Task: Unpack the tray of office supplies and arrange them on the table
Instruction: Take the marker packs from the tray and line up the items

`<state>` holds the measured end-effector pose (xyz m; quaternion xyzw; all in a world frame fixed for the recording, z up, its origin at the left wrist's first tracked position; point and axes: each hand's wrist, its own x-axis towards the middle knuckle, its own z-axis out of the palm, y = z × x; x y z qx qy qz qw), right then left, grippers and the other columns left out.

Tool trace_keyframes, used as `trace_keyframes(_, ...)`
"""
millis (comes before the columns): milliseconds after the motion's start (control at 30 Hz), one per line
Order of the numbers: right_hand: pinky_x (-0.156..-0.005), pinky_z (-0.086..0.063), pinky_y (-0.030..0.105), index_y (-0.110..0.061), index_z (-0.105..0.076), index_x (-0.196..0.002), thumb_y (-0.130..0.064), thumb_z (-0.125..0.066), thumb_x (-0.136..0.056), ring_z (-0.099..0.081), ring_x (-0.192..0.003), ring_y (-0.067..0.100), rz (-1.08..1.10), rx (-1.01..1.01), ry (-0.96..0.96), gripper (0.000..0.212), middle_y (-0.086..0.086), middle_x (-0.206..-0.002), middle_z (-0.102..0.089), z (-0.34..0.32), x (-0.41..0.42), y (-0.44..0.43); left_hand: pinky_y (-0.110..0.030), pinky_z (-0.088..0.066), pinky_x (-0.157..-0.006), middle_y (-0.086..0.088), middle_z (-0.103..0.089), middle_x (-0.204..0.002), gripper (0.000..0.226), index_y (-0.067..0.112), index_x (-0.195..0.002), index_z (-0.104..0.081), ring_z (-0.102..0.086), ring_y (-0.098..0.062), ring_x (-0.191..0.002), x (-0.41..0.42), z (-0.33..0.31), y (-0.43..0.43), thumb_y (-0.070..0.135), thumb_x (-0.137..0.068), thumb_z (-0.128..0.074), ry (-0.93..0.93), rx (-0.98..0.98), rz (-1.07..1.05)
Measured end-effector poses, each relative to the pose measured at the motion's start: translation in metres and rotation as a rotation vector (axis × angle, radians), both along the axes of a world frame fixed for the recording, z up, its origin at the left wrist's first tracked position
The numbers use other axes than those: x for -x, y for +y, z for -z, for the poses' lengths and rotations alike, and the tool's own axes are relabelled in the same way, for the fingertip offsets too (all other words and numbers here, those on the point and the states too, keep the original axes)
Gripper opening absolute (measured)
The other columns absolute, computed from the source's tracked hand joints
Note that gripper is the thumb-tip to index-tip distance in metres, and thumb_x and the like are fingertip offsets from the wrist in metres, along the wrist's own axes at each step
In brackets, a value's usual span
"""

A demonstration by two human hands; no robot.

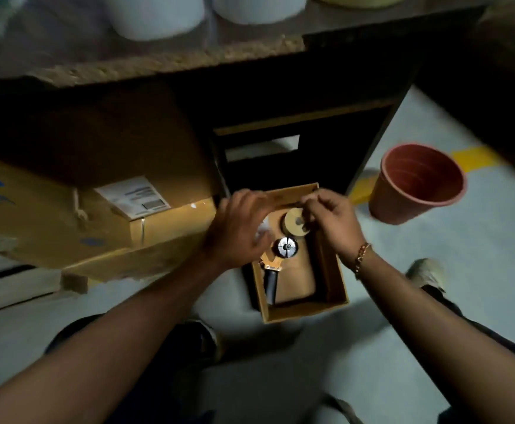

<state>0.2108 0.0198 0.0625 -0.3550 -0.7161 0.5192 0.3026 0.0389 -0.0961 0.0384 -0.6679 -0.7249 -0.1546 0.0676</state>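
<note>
Two things in the cardboard tray (303, 312) — tape roll (293, 222), tape dispenser (276, 264).

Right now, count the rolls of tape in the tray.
1: a tan tape roll at the tray's far end, pinched by the right hand. The left hand may hide others.

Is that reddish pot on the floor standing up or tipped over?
Tipped. The terracotta-coloured plastic pot leans so that its open mouth faces the camera, showing its ribbed inner wall. Nothing shows inside it.
</note>
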Motion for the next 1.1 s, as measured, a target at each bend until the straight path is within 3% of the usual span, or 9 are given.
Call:
trace_keyframes(133, -0.065, -0.052, 0.032, -0.023, -0.066, -0.082, -0.019, -0.058, -0.09, -0.067, -0.089, 0.025, 0.054, 0.399, -0.225, 0.012, 0.003, -0.094, -0.069, 0.123, 0.012, 0.017, -0.051, -0.038, -0.103, -0.013, -0.035, -0.155, 0.084, 0.021, -0.139, -0.051, -0.035, -0.038, -0.14, 0.01, 0.091, 0.008, 0.053, -0.062, -0.067, 0.01, 0.407, -0.013)
trace_keyframes(267, -0.067, -0.049, 0.028, -0.026, -0.061, -0.084, -0.015, -0.066, -0.085, -0.063, -0.081, 0.021, 0.07, 0.627, -0.321, 0.012, 0.004, -0.088, -0.067, 0.196, 0.053, 0.03, -0.057, -0.017, -0.117, -0.014, 0.005, -0.164, 0.125, 0.021, -0.156, -0.005, 0.007, -0.036, -0.15, 0.018, 0.157, 0.014, 0.064, -0.06, -0.073, -0.045, 0.703, -0.049)
trace_keyframes(367, -0.069, -0.055, 0.04, -0.026, -0.057, -0.082, -0.012, -0.067, -0.084, -0.063, -0.071, 0.027, 0.073, 0.684, -0.316, 0.017, 0.008, -0.078, -0.068, 0.245, 0.09, 0.046, -0.056, 0.004, -0.117, -0.008, 0.032, -0.158, 0.139, 0.022, -0.153, 0.019, 0.027, -0.032, -0.146, 0.019, 0.187, 0.012, 0.071, -0.06, -0.073, -0.164, 0.771, -0.103)
trace_keyframes(433, -0.086, -0.056, 0.051, -0.03, -0.057, -0.087, -0.021, -0.066, -0.078, -0.069, -0.088, 0.032, 0.028, 0.693, -0.35, 0.016, 0.014, -0.099, -0.071, 0.29, 0.109, 0.065, -0.055, 0.006, -0.116, -0.006, 0.039, -0.155, 0.139, 0.025, -0.15, 0.026, 0.029, -0.032, -0.145, 0.016, 0.199, 0.012, 0.078, -0.061, -0.067, -0.173, 0.758, -0.126)
trace_keyframes(500, -0.093, -0.054, 0.048, -0.035, -0.055, -0.098, -0.027, -0.064, -0.07, -0.065, -0.107, 0.035, -0.041, 0.704, -0.409, 0.03, 0.017, -0.12, -0.066, 0.325, 0.123, 0.08, -0.057, 0.004, -0.116, -0.005, 0.044, -0.152, 0.137, 0.028, -0.148, 0.029, 0.028, -0.033, -0.145, 0.014, 0.21, 0.015, 0.083, -0.061, -0.061, -0.174, 0.744, -0.148)
trace_keyframes(633, -0.057, -0.049, 0.035, -0.032, -0.055, -0.103, -0.022, -0.059, -0.08, -0.062, -0.071, 0.03, -0.032, 0.804, -0.473, 0.026, 0.012, -0.092, -0.067, 0.29, 0.141, 0.066, -0.06, -0.002, -0.119, -0.002, 0.046, -0.151, 0.131, 0.031, -0.152, 0.02, 0.024, -0.032, -0.147, 0.013, 0.218, 0.017, 0.084, -0.062, -0.06, -0.23, 0.721, -0.172)
trace_keyframes(800, -0.059, -0.061, 0.036, -0.016, -0.065, -0.104, -0.004, -0.055, -0.088, -0.065, -0.064, 0.026, 0.096, 0.851, -0.38, 0.022, 0.015, -0.091, -0.068, 0.292, 0.151, 0.061, -0.061, -0.007, -0.118, -0.001, 0.047, -0.15, 0.128, 0.032, -0.154, 0.014, 0.022, -0.033, -0.148, 0.013, 0.216, 0.02, 0.078, -0.063, -0.064, -0.271, 0.748, -0.184)
trace_keyframes(900, -0.045, -0.055, 0.026, -0.009, -0.066, -0.104, 0.005, -0.054, -0.091, -0.06, -0.055, 0.019, 0.17, 0.887, -0.288, 0.023, 0.015, -0.091, -0.064, 0.29, 0.138, 0.058, -0.062, -0.008, -0.117, 0.002, 0.048, -0.149, 0.129, 0.033, -0.153, 0.015, 0.019, -0.034, -0.148, 0.016, 0.216, 0.021, 0.076, -0.063, -0.067, -0.301, 0.786, -0.19)
trace_keyframes(1100, -0.046, -0.054, 0.026, 0.001, -0.067, -0.105, 0.02, -0.05, -0.084, -0.063, -0.051, 0.015, 0.213, 0.938, -0.213, 0.034, 0.011, -0.081, -0.065, 0.251, 0.075, 0.043, -0.061, -0.005, -0.118, 0.003, 0.055, -0.143, 0.127, 0.033, -0.153, 0.015, 0.022, -0.035, -0.147, 0.015, 0.194, 0.025, 0.073, -0.066, -0.068, -0.297, 0.93, -0.195)
